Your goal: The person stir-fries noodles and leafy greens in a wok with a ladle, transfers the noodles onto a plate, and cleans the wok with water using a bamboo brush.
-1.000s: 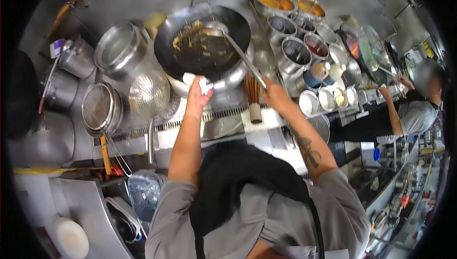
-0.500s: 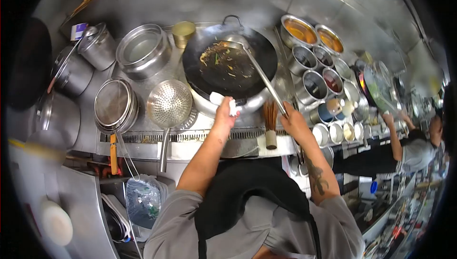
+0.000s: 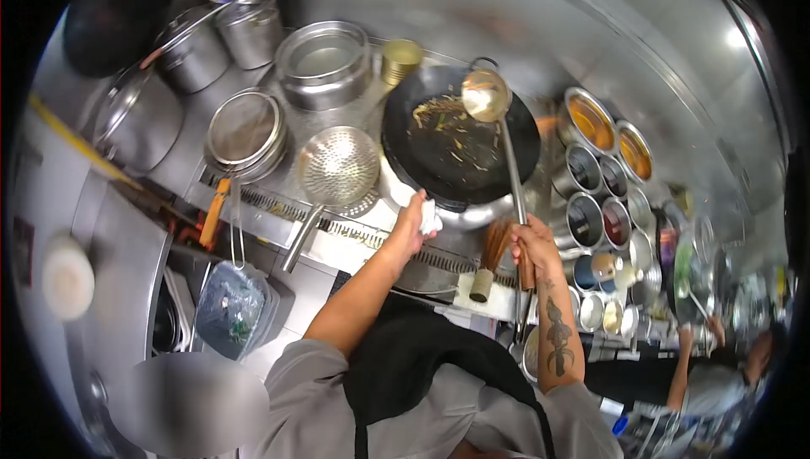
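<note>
A black wok point(image 3: 472, 176) sits on the range, with strands of food point(image 3: 439, 121) and a bit of green in its far left part. My right hand point(image 3: 537, 244) is closed round the wooden end of a long steel ladle point(image 3: 515, 164). The ladle's bowl is over the wok's far right side. My left hand point(image 3: 412, 221) is closed on a white cloth point(image 3: 430, 218) at the wok's near rim; I cannot tell whether it also grips the wok. A bamboo brush point(image 3: 489, 263) lies between my hands.
A perforated skimmer point(image 3: 339, 165), stacked strainers point(image 3: 245, 130) and a steel pot point(image 3: 323, 67) stand left of the wok. Sauce containers point(image 3: 584, 168) crowd the right side. A lined bin point(image 3: 232, 311) is below left. Another person point(image 3: 717, 375) works at far right.
The ladle's bowl has come up from the food and moved right. My left hand still holds the cloth near the wok rim. The whole view has turned and shifted.
</note>
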Motion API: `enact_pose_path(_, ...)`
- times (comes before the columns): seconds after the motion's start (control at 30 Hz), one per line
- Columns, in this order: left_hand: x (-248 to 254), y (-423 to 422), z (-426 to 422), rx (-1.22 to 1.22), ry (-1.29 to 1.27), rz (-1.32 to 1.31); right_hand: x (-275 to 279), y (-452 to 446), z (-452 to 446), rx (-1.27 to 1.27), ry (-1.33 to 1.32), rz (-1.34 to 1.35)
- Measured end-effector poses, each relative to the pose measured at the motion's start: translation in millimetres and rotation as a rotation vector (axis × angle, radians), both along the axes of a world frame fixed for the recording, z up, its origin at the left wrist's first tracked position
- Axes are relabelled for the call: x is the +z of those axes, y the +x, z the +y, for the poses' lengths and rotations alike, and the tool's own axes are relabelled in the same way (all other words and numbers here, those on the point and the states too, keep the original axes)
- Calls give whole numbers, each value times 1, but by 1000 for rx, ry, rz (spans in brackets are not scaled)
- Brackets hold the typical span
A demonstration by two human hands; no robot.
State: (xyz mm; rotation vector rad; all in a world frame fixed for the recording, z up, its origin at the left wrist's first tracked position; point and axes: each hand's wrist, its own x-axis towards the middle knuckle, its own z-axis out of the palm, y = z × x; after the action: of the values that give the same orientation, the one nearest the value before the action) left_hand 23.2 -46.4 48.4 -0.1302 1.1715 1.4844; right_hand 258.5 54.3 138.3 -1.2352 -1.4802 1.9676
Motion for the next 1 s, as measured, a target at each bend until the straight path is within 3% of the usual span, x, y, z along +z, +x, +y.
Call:
enact_pose_path(0.13, 7, -17, -73, -122, 45, 406, 11, -18, 24, 13, -308, 375)
enact_pose_path(0.17, -27, -26, -93, -54, 166, 563, 15, -26, 26, 23, -305, 375)
enact_pose_path(0.2, 1, -29, -116, -95, 91, 636, 21, -34, 28, 35, -299, 368)
enact_pose_path(0.23, -27, -41, -132, -96, -2, 730, 28, -46, 33, 50, -288, 364)
enact_pose_path(0.27, -1, -44, -151, -151, -35, 762, 32, -58, 40, 86, -246, 357)
enact_pose_path(0.3, -52, -61, -164, -201, -105, 994, 39, -73, 46, 111, -186, 324)
enact_pose_path(0.47, -51, -74, -173, -536, -500, 1376, 61, -180, 80, 166, 191, 65)
enact_pose_path(0.6, -77, -86, -160, -746, -547, 1464, 47, -286, 114, 143, 514, -117)
enact_pose_path(0.73, -70, -101, -154, -812, -496, 1669, 31, -383, 139, 108, 602, -438)
enact_pose_path(0.83, -79, -109, -155, -889, -461, 1707, 26, -433, 141, 156, 481, -567)
enact_pose_path(0.87, -78, -113, -156, -922, -444, 1691, 28, -442, 141, 236, 375, -512)
enact_pose_path(0.97, -61, -127, -159, -1033, -375, 1631, -11, -478, 179, -11, -165, -62)
enact_pose_path(1.0, -64, -128, -162, -963, -338, 1669, -13, -482, 191, 45, -248, -84)
